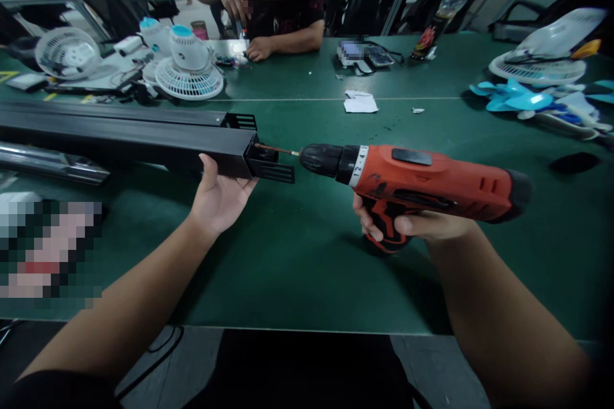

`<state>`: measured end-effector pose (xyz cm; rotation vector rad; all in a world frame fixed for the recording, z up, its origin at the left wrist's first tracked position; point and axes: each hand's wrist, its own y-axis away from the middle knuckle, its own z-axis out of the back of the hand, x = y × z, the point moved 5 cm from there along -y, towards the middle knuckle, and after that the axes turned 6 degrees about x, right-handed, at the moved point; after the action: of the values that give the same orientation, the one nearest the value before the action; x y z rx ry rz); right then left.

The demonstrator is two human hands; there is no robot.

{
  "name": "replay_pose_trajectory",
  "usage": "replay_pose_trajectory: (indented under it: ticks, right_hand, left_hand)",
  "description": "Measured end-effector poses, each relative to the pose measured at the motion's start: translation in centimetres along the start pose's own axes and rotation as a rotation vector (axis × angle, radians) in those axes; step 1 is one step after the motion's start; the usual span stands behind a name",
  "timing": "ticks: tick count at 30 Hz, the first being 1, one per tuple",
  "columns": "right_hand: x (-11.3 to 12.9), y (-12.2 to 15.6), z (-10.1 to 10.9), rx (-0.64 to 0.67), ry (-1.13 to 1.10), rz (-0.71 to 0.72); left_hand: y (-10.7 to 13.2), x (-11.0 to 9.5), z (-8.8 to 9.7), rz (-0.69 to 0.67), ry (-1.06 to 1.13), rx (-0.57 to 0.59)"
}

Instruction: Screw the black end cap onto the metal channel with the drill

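Observation:
My left hand grips a long black rectangular housing from below near its right end, thumb on the front side and fingers hidden underneath. Slotted black tabs stick out from that end. My right hand is wrapped around the handle of a red and black cordless drill, which lies on its side pointing left. From its chuck a long thin bit reaches into the open end of the housing. What the bit's tip touches is hard to make out. A second black housing lies right behind the first.
Shiny metal tube lies at left on the green table. White fan parts stand at back left, blue fan blades at right. A paper scrap and bottle are farther back. Another person works across the table.

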<state>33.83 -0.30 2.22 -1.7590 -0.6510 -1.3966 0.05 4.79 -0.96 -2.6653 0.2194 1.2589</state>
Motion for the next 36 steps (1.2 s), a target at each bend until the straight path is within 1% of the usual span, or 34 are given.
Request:
replay_pose_trajectory:
  ticks: [5, 7, 11, 13, 15, 18, 23, 25, 27, 31, 33, 36]
  right_hand:
    - [0.1, -0.2, -0.1, -0.052, -0.083, 0.076]
    - [0.1, -0.1, -0.1, -0.083, -0.077, 0.064]
    - [0.6, 0.1, 0.3, -0.134, 0.004, 0.034]
    - [0.9, 0.2, 0.5, -0.123, 0.041, 0.016]
    - [1.3, 0.1, 0.5, -0.078, 0.075, -0.003]
    - [1.9, -0.1, 0.3, -0.016, 0.124, -0.069]
    - [2.7, -0.4, -0.5, -0.019, 0.085, -0.114]
    - [2.7, -0.5, -0.6, -0.043, 0.077, -0.128]
    - [2.6, -0.6, -0.6, -0.068, 0.065, -0.124]
    - [2.2, -0.7, -0.5, -0.11, 0.042, -0.103]
    - [2.0, -0.7, -0.4, -0.126, 0.031, -0.085]
    - [2.0, -0.6, -0.3, -0.14, -0.004, -0.014]
  left_hand:
    - [0.1, -0.1, -0.2, -0.019, -0.039, -0.022]
    - [0.0, 0.0, -0.1, -0.021, -0.043, -0.021]
    - [0.0, 0.2, 0.2, -0.023, -0.046, -0.008]
    - [-0.1, 0.2, 0.3, -0.024, -0.04, 0.003]
    - [-0.1, 0.2, 0.4, -0.024, -0.023, 0.018]
    - [-0.1, 0.2, 0.4, -0.011, 0.003, 0.033]
    - [0.0, 0.1, 0.4, 0.002, -0.005, -0.004]
    - [0.0, 0.1, 0.2, 0.001, 0.006, 0.0]
    - [0.1, 0.1, -0.1, -0.002, 0.012, 0.005]
    - [0.1, 0.0, -0.3, -0.017, -0.034, -0.041]
    - [0.2, 0.0, -0.4, -0.015, -0.035, -0.044]
    - [0.2, -0.1, -0.4, -0.01, -0.014, -0.022]
